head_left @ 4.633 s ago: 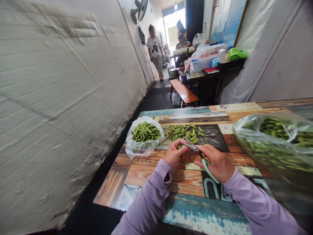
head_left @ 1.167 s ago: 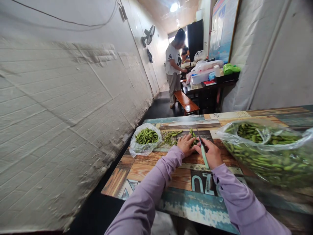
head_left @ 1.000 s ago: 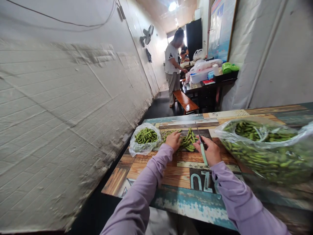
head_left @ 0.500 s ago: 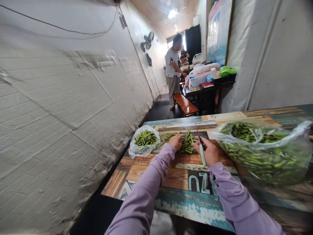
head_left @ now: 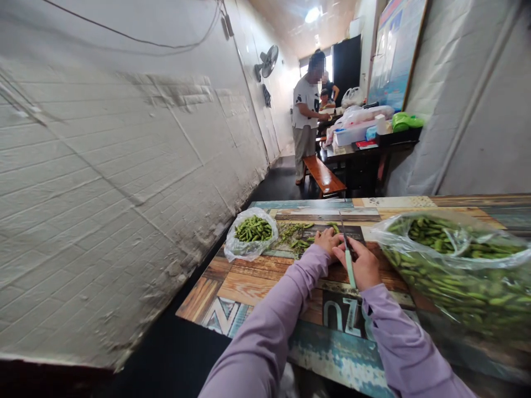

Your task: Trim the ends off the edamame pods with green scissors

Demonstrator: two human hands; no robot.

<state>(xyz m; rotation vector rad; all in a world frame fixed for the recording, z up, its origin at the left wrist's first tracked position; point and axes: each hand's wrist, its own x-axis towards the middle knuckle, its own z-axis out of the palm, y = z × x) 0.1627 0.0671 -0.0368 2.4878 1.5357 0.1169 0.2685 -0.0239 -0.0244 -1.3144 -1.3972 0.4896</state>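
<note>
At far left a scuffed white wall (head_left: 103, 193) runs back into a narrow room. Beside it, on the left part of a patchwork wood-print bench (head_left: 253, 282), sits a small clear plastic bag (head_left: 249, 252), its mouth open and heaped with green soybean pods. Just right of it lie brownish-green scraps (head_left: 285, 233), with a few loose pods (head_left: 302, 244) among and beside them. Next comes the left hand (head_left: 327, 242), in a lilac sleeve, palm down over the middle of the bench; a few more pods show just past its fingers, but whether it grips any underneath cannot be told. Farther back, a person (head_left: 306, 113) in a white T-shirt stands beside a second table. Close against the left hand is the right hand (head_left: 365, 266), its grip closed around pale-green-handled scissors (head_left: 350, 271), the thin blades pointing away from the wearer. The step in hand appears to be gathering loose pods between the hands, with the scissors idle; the next move would call for keeping those blades clear of the left fingers. At far right a much larger clear bag (head_left: 493, 261) bulges with pods.
</note>
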